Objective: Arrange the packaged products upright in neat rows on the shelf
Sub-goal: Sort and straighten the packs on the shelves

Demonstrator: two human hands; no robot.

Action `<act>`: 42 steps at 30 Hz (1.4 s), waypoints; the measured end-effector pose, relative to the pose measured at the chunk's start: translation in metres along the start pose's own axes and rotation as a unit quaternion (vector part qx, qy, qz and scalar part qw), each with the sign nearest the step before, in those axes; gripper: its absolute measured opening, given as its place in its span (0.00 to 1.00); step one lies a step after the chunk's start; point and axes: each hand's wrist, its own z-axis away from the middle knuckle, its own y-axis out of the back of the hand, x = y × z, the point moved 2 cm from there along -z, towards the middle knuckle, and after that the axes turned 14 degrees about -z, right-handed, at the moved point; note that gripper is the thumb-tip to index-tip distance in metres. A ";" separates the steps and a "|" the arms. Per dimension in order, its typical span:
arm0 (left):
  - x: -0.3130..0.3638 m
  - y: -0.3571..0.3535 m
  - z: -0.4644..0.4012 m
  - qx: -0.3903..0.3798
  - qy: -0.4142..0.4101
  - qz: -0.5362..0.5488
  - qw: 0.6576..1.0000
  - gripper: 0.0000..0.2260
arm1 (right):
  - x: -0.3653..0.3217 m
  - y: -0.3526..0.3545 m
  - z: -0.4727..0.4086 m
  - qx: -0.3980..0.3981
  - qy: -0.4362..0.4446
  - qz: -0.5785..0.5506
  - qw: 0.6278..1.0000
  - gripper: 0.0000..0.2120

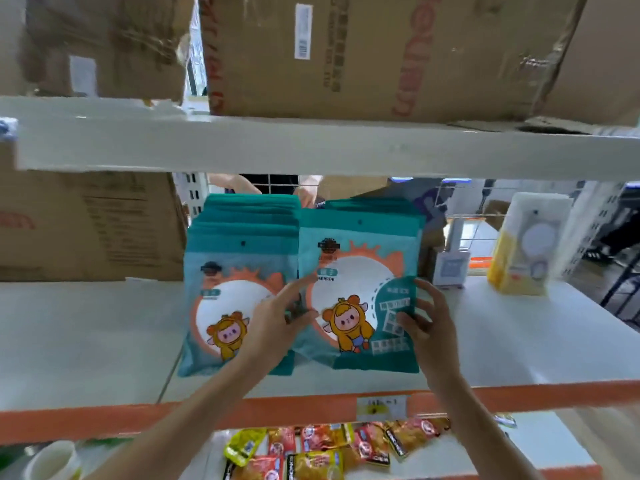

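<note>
Two rows of teal packages with a cartoon figure stand upright on the white shelf [104, 334]. The left row [225, 271] and the right row [360, 258] sit side by side, each several packs deep. My left hand [277, 323] reaches between the two front packs with its index finger stretched against the left edge of the right front pack. My right hand [429, 327] lies against the right edge of that same pack, with its fingers lightly curved on the pack's face. The pack stands upright between both hands.
A yellow and white package [526, 244] stands at the right of the shelf, a small white box [450, 268] beside the teal rows. A cardboard box [86, 226] fills the shelf's left. More boxes sit above. Snack sachets [329, 445] lie on the lower shelf. Another person's hands show behind.
</note>
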 end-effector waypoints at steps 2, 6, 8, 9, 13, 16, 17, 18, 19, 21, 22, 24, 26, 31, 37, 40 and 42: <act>0.005 -0.023 -0.012 -0.009 -0.016 -0.020 1.000 0.26 | 0.007 0.018 -0.014 0.010 0.002 0.019 1.000 0.23; 0.011 -0.061 -0.031 -0.001 -0.023 -0.053 0.998 0.28 | 0.017 0.042 -0.041 0.010 0.007 0.066 0.998 0.23; 0.012 -0.073 -0.038 0.002 -0.022 -0.070 0.997 0.27 | 0.024 0.048 -0.053 0.009 0.011 0.085 0.996 0.24; 0.011 -0.079 -0.041 0.002 -0.022 -0.081 0.996 0.27 | 0.028 0.050 -0.058 0.009 0.012 0.091 0.996 0.24; 0.008 -0.093 -0.054 -0.010 -0.001 -0.107 0.994 0.27 | 0.037 0.049 -0.078 -0.001 0.025 0.096 0.995 0.24; 0.003 -0.101 -0.063 -0.005 0.018 -0.132 0.991 0.28 | 0.045 0.046 -0.091 -0.003 0.028 0.101 0.995 0.22; 0.002 -0.103 -0.066 -0.004 0.019 -0.140 0.990 0.29 | 0.049 0.046 -0.095 -0.001 0.030 0.105 0.994 0.21; 0.001 -0.104 -0.069 -0.004 0.018 -0.146 0.989 0.30 | 0.052 0.045 -0.099 0.003 0.035 0.110 0.993 0.22; -0.001 -0.105 -0.071 -0.006 0.016 -0.153 0.988 0.31 | 0.056 0.044 -0.102 0.008 0.042 0.118 0.992 0.22; -0.002 -0.106 -0.075 -0.007 0.010 -0.146 0.989 0.31 | 0.061 0.042 -0.107 0.018 0.054 0.137 0.989 0.21; -0.004 -0.106 -0.077 -0.007 0.007 -0.142 0.990 0.32 | 0.063 0.041 -0.109 0.021 0.057 0.142 0.988 0.20; -0.005 -0.107 -0.081 -0.011 0.001 -0.159 0.987 0.33 | 0.067 0.040 -0.112 0.026 0.060 0.150 0.987 0.18; -0.007 -0.109 -0.083 -0.010 -0.006 -0.157 0.988 0.32 | 0.073 0.041 -0.115 0.031 0.066 0.155 0.985 0.18; -0.011 -0.115 -0.087 -0.017 -0.002 -0.141 0.990 0.31 | 0.086 0.046 -0.123 0.025 0.070 0.173 0.982 0.18; -0.011 -0.120 -0.088 -0.021 0.020 -0.135 0.990 0.32 | 0.096 0.047 -0.119 -0.026 0.073 0.244 0.967 0.27; -0.008 -0.119 -0.088 -0.034 0.023 -0.151 0.988 0.34 | 0.102 0.049 -0.117 -0.042 0.089 0.283 0.954 0.32; -0.006 -0.119 -0.088 -0.032 0.027 -0.148 0.988 0.34 | 0.101 0.048 -0.119 -0.042 0.095 0.307 0.946 0.33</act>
